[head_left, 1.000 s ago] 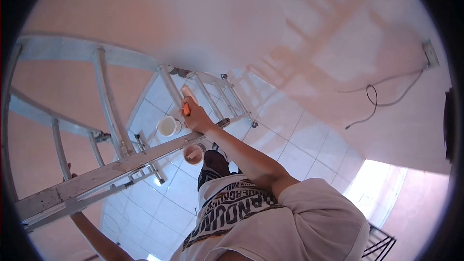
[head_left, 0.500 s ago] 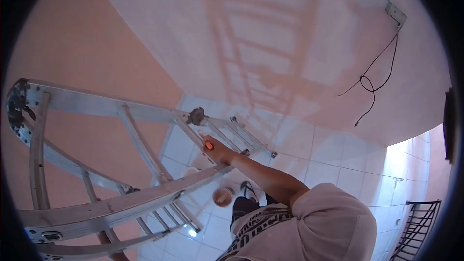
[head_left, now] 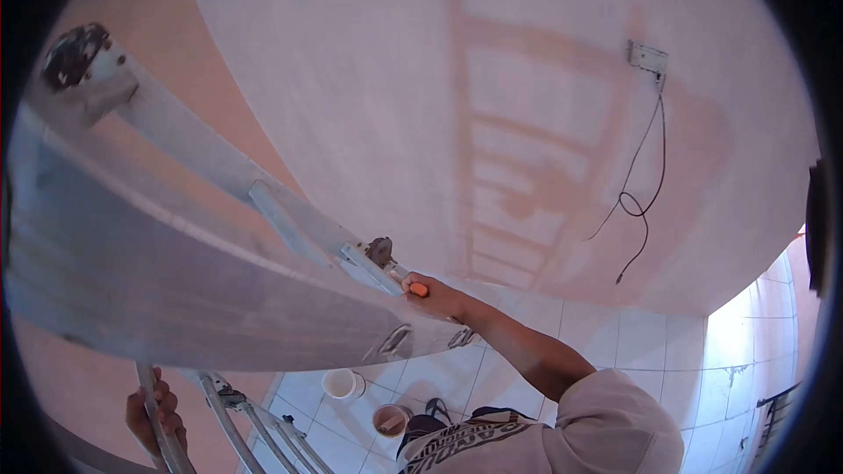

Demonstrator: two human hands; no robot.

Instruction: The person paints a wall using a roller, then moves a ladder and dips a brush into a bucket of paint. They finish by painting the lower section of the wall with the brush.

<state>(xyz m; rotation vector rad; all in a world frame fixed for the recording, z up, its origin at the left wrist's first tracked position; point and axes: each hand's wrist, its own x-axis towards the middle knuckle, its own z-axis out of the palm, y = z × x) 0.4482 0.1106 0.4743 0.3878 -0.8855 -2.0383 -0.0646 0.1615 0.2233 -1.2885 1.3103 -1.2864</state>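
A pale pinkish-white wall (head_left: 378,105) fills the centre and right of the scene, meeting an orange-pink wall (head_left: 145,13) at left. A metal ladder (head_left: 211,298) with hinged joints sweeps across the left side, its near rail broad and blurred in the foreground. Below spreads a white-tiled floor (head_left: 615,342), bright with light at far right. At lower centre is the person at work, in a white printed T-shirt (head_left: 615,439). The ladder's rung-barred shadow (head_left: 536,133) stands out on the pale wall, and to its right a thin dark cable (head_left: 663,140) dangles, looped once on itself. A dark metal grille (head_left: 777,408) is partly cut off at the right edge. On the tiles beneath the near rail sit a white bucket (head_left: 341,384) and, near it, a second bucket (head_left: 407,414) with a pale item inside, too small to identify. The left hand (head_left: 139,417), at lower left, wraps closely around a bar of the ladder. The right hand (head_left: 435,298), arm outstretched past the near rail, is curled tight around an orange handle (head_left: 419,290) beside a rung end; whether it also grips the rung cannot be told. A wall-mounted electrical box (head_left: 648,57) tops the cable, a dark hinge (head_left: 379,251) sits just beyond the right hand, and a dark sandal (head_left: 436,410) shows beside the second bucket.
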